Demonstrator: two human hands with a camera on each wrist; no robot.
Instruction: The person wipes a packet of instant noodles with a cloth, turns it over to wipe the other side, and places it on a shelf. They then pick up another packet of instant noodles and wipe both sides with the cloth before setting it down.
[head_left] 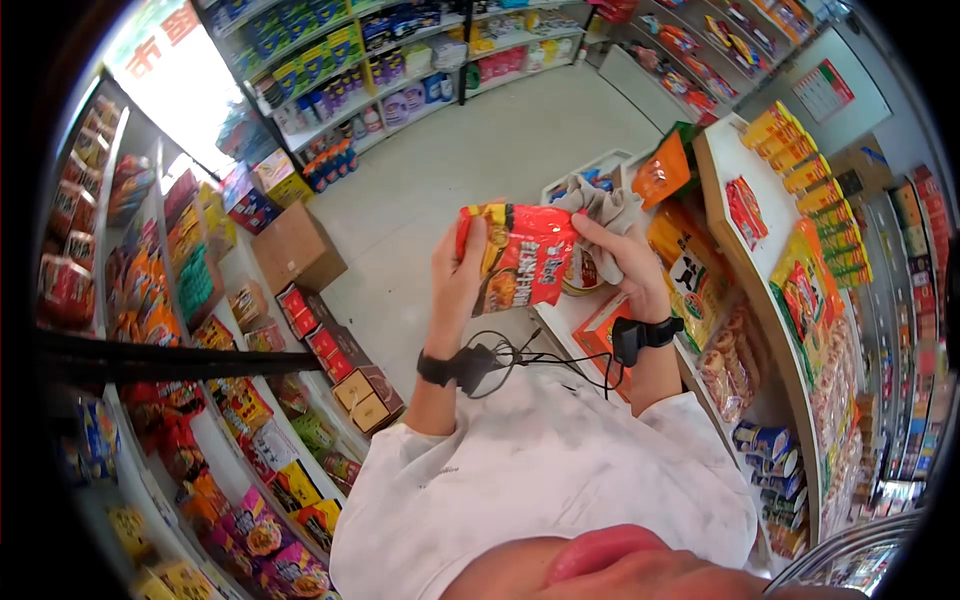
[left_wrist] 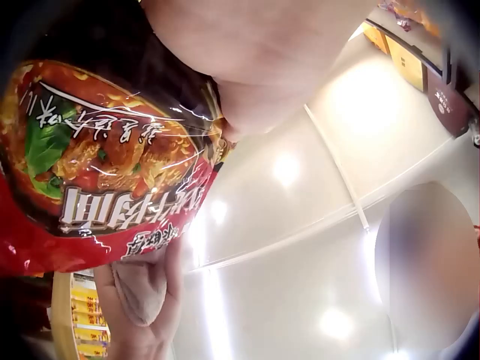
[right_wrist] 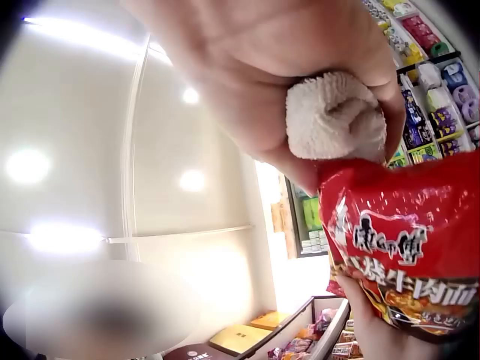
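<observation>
A red packet with a noodle picture is held up in front of the chest. The left hand grips its left end, thumb on the front; in the left wrist view that hand covers the packet's dark edge. At the other end the right hand pinches the packet's corner and also holds a crumpled grey cloth. In the right wrist view the cloth is bunched in the right hand, touching the top of the red packet.
Shelves of snack packets run along the left, with a cardboard box on the floor beside them. At the right stands a white display shelf with packets and bags. Stocked shelves line the back, beyond the grey floor.
</observation>
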